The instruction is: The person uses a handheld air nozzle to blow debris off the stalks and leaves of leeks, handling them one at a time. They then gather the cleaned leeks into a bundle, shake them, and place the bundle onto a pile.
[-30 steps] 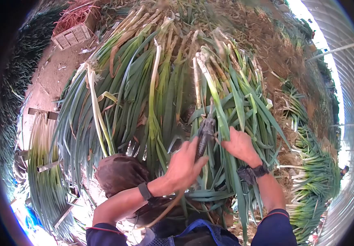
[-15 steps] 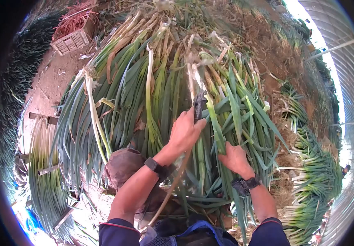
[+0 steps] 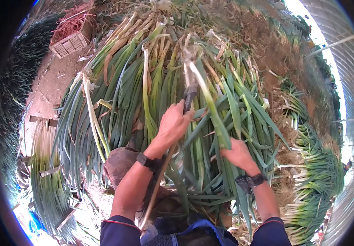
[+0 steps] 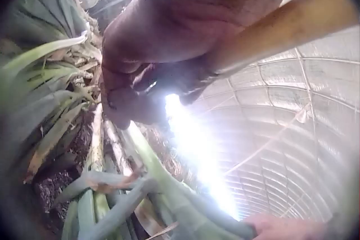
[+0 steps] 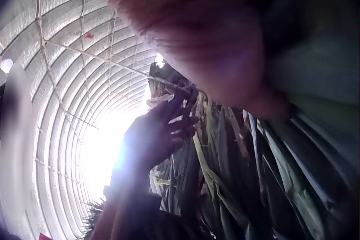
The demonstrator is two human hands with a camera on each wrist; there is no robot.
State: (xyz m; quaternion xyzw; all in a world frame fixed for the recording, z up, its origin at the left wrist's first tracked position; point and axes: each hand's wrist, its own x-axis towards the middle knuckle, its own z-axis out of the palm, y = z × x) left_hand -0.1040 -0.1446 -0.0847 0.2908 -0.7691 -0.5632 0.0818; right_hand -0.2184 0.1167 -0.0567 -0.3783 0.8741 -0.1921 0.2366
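My left hand (image 3: 173, 125) grips a black blow gun (image 3: 189, 101) with a tan hose (image 3: 157, 189) running back from it toward my body. The gun's front points at the pale root end of a leek (image 3: 211, 106), where the view is blurred. The fingers wrapped round the gun show in the left wrist view, with the yellowish hose (image 4: 292, 23) behind them. Lower down, my right hand (image 3: 239, 156) holds that leek by its green leaves. In the right wrist view the right hand (image 5: 219, 54) fills the top, close over dark leaves.
A large heap of leeks (image 3: 123, 90) spreads in front of me, roots away. More leeks lie in a rack (image 3: 43, 164) at the left and a row (image 3: 314, 176) at the right. A crate (image 3: 70, 44) of reddish strips stands at the back left.
My left hand has moved forward and a little left with the blow gun, up to the leek's root end. My right hand has come slightly back toward me, still holding the leaves.
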